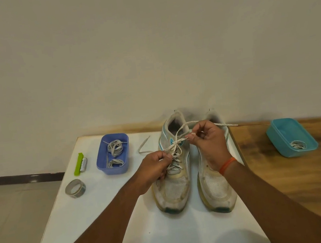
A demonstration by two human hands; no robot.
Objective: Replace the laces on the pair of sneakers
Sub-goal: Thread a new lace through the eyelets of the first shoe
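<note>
Fingers of left hand (155, 168) and right hand (209, 143) pinch the flat speckled lace (175, 142) over the mesh sneaker (175, 182).

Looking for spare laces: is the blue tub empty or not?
Not empty. The blue tub holds two coiled bundles of pale laces, one behind the other.

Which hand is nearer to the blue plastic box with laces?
Left. The left hand is just right of the blue plastic box; the right hand is farther right, above the sneakers.
</note>
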